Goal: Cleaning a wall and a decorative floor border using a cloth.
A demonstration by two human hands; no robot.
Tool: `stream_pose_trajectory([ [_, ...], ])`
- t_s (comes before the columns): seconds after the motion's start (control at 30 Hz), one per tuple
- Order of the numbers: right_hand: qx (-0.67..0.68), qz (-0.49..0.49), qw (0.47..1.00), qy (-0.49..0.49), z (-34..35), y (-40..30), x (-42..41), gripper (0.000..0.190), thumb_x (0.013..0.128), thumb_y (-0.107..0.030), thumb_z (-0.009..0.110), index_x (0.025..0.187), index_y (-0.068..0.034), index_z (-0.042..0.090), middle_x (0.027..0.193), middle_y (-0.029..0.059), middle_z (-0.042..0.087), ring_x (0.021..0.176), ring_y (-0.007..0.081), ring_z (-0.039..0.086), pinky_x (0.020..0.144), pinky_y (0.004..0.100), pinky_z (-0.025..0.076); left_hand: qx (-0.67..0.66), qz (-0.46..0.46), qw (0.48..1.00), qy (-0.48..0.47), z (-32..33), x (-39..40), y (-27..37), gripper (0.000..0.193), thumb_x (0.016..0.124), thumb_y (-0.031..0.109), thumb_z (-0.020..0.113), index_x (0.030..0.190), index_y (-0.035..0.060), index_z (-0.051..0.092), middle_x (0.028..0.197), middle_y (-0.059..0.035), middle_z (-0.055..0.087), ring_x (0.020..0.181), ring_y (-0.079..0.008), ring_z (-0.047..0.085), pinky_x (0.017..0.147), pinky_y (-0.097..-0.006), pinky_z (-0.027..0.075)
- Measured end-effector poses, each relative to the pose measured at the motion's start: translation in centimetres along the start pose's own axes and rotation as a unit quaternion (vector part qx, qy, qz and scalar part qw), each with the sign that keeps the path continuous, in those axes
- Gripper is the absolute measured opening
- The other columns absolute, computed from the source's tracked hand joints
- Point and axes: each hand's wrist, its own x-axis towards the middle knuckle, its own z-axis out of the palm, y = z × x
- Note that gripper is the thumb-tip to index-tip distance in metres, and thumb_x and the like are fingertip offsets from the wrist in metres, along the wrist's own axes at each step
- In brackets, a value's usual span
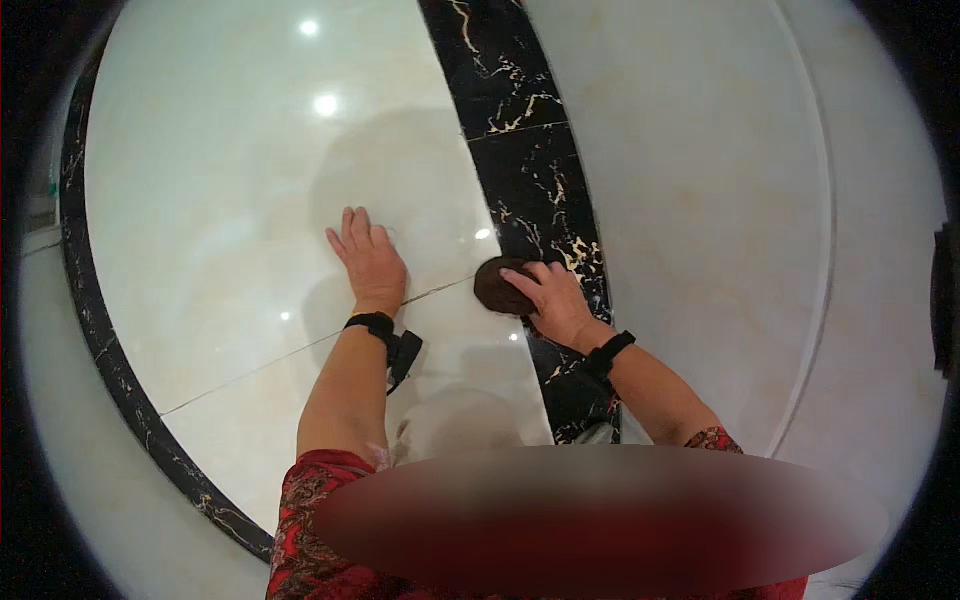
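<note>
My right hand (pixel 559 306) grips a dark brown round pad or folded cloth (pixel 498 288). It is pressed where the cream polished tile (pixel 217 202) meets a black marble strip (pixel 521 169) with gold and white veins. The fingers cover the pad's right side, so its exact kind is hard to tell. To its left, my left hand (pixel 373 262) rests with fingers apart on the glossy tile, just above a thin tile joint (pixel 255 373). Nothing is in that hand. Both wrists wear black straps, and a small black device (pixel 406 358) hangs from the left one.
A paler tiled surface (pixel 690 180) runs along the strip's right side, crossed by a long ridge or seam (pixel 831 202). Another black marble border (pixel 82 270) curves down the far left. A dark object (pixel 943 300) shows at the right rim. A blurred oval hides the bottom.
</note>
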Motion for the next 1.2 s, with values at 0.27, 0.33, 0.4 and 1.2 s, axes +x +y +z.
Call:
stream_pose_trajectory([
  [0.27, -0.293, -0.072, 0.938, 0.174, -9.5, 3.8, 7.8, 0.05, 0.082, -0.004, 0.051, 0.128, -0.023, 0.054, 0.121, 0.0097, 0.052, 0.108, 0.0339, 0.048, 0.094, 0.054, 0.036, 0.001, 0.005, 1.0, 0.004, 0.0, -0.4, -1.0, 0.013, 0.084, -0.002, 0.047, 0.096, -0.0002, 0.044, 0.13, -0.0202, 0.043, 0.132, -0.039, 0.033, 0.109, -0.0645, 0.015],
  [0.33, -0.314, -0.063, 0.93, 0.18, -10.6, 6.2, 10.5, 0.05, 0.082, -0.004, 0.051, 0.128, -0.023, 0.054, 0.122, 0.0098, 0.052, 0.11, 0.0349, 0.048, 0.096, 0.0543, 0.035, -0.006, 0.004, 1.0, 0.002, 0.1, -0.2, -0.4, 0.013, 0.081, -0.003, 0.05, 0.093, -0.0001, 0.046, 0.13, -0.0204, 0.042, 0.132, -0.0398, 0.032, 0.108, -0.0654, 0.015],
  [0.4, -0.35, -0.036, 0.924, 0.148, -11.0, 7.8, 11.6, 0.05, 0.083, -0.003, 0.051, 0.13, -0.019, 0.052, 0.122, 0.0123, 0.052, 0.11, 0.0353, 0.049, 0.099, 0.0501, 0.035, -0.009, 0.001, 1.0, -0.002, 0.0, -0.1, -0.1, 0.014, 0.078, -0.004, 0.053, 0.09, 0.0001, 0.049, 0.13, -0.0206, 0.041, 0.132, -0.0406, 0.032, 0.108, -0.0663, 0.015],
  [1.2, -0.433, 0.012, 0.82, 0.375, -25.2, -0.1, -1.6, 0.04, 0.077, -0.007, 0.055, 0.115, -0.018, 0.06, 0.107, 0.0114, 0.057, 0.095, 0.0322, 0.053, 0.081, 0.043, 0.042, -0.014, -0.002, 1.0, 0.019, 0.7, -0.6, -0.9, 0.009, 0.085, -0.002, 0.047, 0.094, -0.0013, 0.047, 0.132, -0.0211, 0.044, 0.132, -0.038, 0.034, 0.109, -0.0637, 0.016],
])
